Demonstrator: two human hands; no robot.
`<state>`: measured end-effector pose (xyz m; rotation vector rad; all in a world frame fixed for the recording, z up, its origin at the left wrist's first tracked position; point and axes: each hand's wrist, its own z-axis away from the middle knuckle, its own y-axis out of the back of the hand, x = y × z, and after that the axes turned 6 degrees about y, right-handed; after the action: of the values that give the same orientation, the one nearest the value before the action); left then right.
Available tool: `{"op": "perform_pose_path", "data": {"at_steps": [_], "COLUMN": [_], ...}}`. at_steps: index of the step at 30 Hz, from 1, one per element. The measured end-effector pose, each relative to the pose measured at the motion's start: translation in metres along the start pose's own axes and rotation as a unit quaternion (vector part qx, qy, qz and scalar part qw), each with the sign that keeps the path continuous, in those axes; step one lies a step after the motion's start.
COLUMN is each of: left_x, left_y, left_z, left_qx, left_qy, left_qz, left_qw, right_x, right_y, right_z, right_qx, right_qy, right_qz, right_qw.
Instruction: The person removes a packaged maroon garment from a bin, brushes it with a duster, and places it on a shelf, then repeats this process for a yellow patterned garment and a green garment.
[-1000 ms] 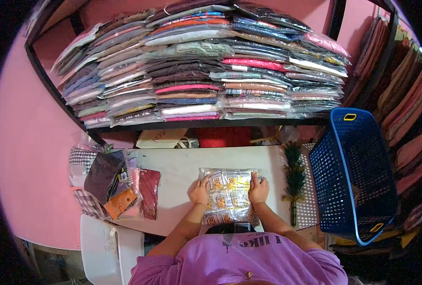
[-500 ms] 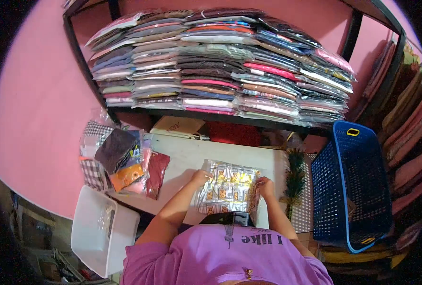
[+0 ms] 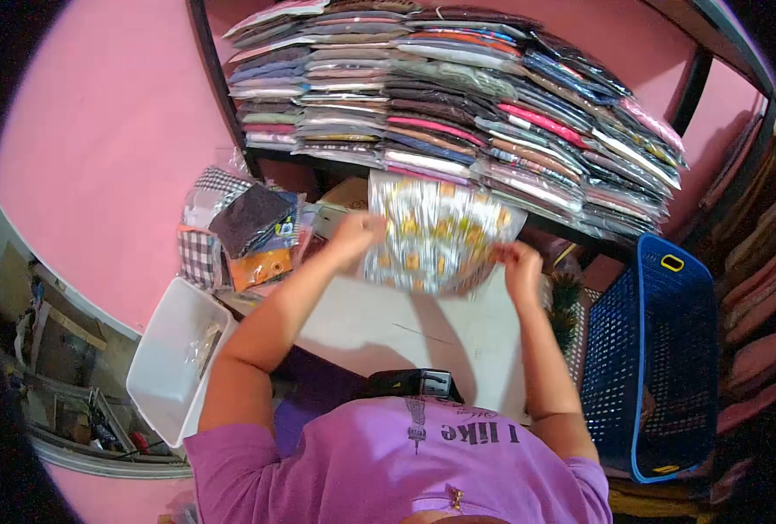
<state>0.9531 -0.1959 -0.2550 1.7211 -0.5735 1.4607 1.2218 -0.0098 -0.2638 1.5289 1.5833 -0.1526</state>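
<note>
Between my hands hangs a folded patterned garment in a clear plastic bag (image 3: 440, 236), white and grey with yellow-orange motifs, raised above the white table (image 3: 388, 327). My left hand (image 3: 359, 236) is closed on the bag's left edge. At its lower right side, my right hand (image 3: 519, 260) pinches the plastic. The bag is a little blurred and covers part of the shelf's lower edge behind it.
Stacks of bagged clothes (image 3: 440, 105) fill the shelf ahead. More bagged garments (image 3: 244, 227) lie at the table's left, above a white bin (image 3: 174, 358). On the right stand a blue basket (image 3: 611, 367) and a green tinsel-like plant (image 3: 565, 306).
Both hands have lifted the bagged garment off the table, up and away from my body. The camera view has also shifted and tilted.
</note>
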Motion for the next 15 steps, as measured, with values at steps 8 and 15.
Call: {"op": "perform_pose_path", "data": {"at_steps": [8, 15], "left_x": [0.166, 0.248], "left_y": [0.095, 0.189], "left_z": [-0.039, -0.149], "left_qx": [0.223, 0.337], "left_qy": [-0.372, -0.545], "left_qz": [-0.198, -0.266], "left_qw": [0.879, 0.720], "right_x": [-0.172, -0.247], "right_y": [-0.013, -0.061], "right_z": [-0.148, -0.303], "right_qx": [0.110, 0.279], "right_qy": [0.363, 0.489], "right_qz": [0.154, 0.297], "right_qw": [0.912, 0.771]}}
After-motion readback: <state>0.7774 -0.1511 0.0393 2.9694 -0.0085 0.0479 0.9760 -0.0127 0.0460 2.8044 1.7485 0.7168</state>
